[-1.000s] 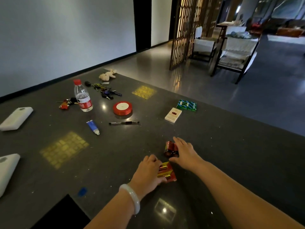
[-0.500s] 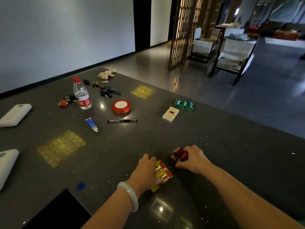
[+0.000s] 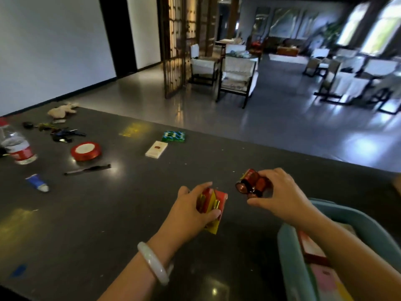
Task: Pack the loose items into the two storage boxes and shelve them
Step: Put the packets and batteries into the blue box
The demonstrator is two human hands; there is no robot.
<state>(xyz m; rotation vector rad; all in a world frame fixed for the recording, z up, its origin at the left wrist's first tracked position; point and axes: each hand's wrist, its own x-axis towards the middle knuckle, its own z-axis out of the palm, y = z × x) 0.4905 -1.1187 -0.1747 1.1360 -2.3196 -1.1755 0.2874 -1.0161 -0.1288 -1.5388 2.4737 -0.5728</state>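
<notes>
While both packs are off the bench and in the person's grip, the step in hand looks like the carry to a box. The red and gold pack (image 3: 211, 204) sits in the left hand (image 3: 193, 208), whose fingers and thumb curl round it, just above the bench (image 3: 134, 213) near its near edge. The dark red cluster of small cylinders (image 3: 251, 183), batteries by the look of them though blur leaves that unsure, is pinched in the right hand (image 3: 280, 196) a little farther from the near edge.

Just beside the right forearm, at the near right corner, the pale teal storage box (image 3: 290, 257) already holds a few flat packets in red, pink and yellow. I see only this one box; the second and any shelf are out of sight.

Next, I judge, both hands need to swing right and down over the teal rim and let go inside, with the cylinders set low so they do not roll out.

Plenty is left to pack. Toward the far edge lie a white card box (image 3: 156, 149) and a green patterned pack (image 3: 173, 136). Out toward the left edge are a red ribbon spool (image 3: 86, 150), a dark pen (image 3: 87, 169), a blue tube (image 3: 37, 182), a water bottle (image 3: 17, 146), keys (image 3: 63, 134) and a small plush toy (image 3: 61, 109).
</notes>
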